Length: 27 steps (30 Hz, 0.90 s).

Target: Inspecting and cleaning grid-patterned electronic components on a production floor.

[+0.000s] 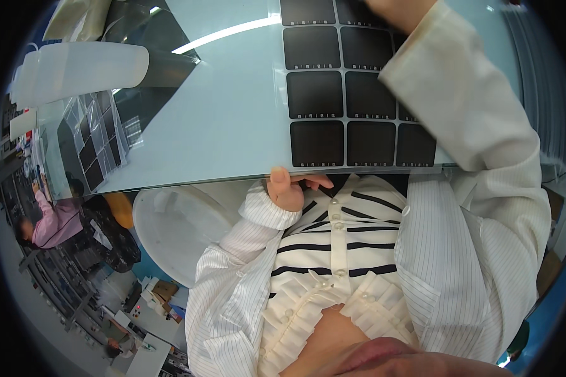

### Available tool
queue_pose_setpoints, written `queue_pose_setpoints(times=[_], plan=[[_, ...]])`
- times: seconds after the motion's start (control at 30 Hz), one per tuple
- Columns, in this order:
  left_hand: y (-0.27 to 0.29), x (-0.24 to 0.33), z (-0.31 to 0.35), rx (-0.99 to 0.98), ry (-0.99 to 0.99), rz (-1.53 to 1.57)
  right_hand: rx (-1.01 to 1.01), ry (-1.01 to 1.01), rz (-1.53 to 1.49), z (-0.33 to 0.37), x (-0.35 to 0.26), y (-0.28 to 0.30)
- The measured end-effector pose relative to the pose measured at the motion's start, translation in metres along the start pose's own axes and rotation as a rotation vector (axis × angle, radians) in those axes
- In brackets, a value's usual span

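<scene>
On the pale glass-topped table lies a clear sheet bearing rows of dark rounded squares [316, 94], each with small light marks along its lower side. At the table's front edge, by the sheet's near left corner, is my left hand [287, 193]. Its thumb rests up against the edge and its fingers stretch to the right, apart from the thumb; I see nothing held in it. My right hand [405, 11] reaches over the far part of the sheet. Its fingers run out of the picture at the top, and my sleeve covers part of the right column.
At the left of the table [233, 107] lie a translucent white plastic container [85, 72], dark film sheets [151, 81] and clear-wrapped dark squares [97, 141]. A white round bin [179, 229] stands below the front edge. Other people work farther off at the left.
</scene>
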State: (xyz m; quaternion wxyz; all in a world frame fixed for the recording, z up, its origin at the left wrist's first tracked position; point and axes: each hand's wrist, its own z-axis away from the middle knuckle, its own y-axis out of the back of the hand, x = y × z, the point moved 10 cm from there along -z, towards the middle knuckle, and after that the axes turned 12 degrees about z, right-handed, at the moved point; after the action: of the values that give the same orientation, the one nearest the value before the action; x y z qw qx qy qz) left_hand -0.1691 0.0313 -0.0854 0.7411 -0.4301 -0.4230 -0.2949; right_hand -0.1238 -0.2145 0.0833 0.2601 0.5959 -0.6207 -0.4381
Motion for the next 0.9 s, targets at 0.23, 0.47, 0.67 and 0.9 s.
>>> queue_pose_setpoints(times=[0.23, 0.47, 0.67, 0.9], plan=[[0.012, -0.009, 0.019, 0.047, 0.041, -0.025, -0.26, 0.272, -0.266, 0.057, -0.129, -0.023], [0.0, -0.018, 0.018, -0.039, 0.091, 0.114, 0.035, -0.134, -0.029, -0.007, 0.014, -0.018], [-0.001, -0.011, 0.025, 0.007, 0.033, 0.134, -0.079, 0.059, -0.17, 0.013, -0.064, -0.025], [-0.006, 0.0, 0.002, -0.163, -0.005, -0.086, -0.102, 0.084, -0.131, 0.001, -0.049, -0.039]])
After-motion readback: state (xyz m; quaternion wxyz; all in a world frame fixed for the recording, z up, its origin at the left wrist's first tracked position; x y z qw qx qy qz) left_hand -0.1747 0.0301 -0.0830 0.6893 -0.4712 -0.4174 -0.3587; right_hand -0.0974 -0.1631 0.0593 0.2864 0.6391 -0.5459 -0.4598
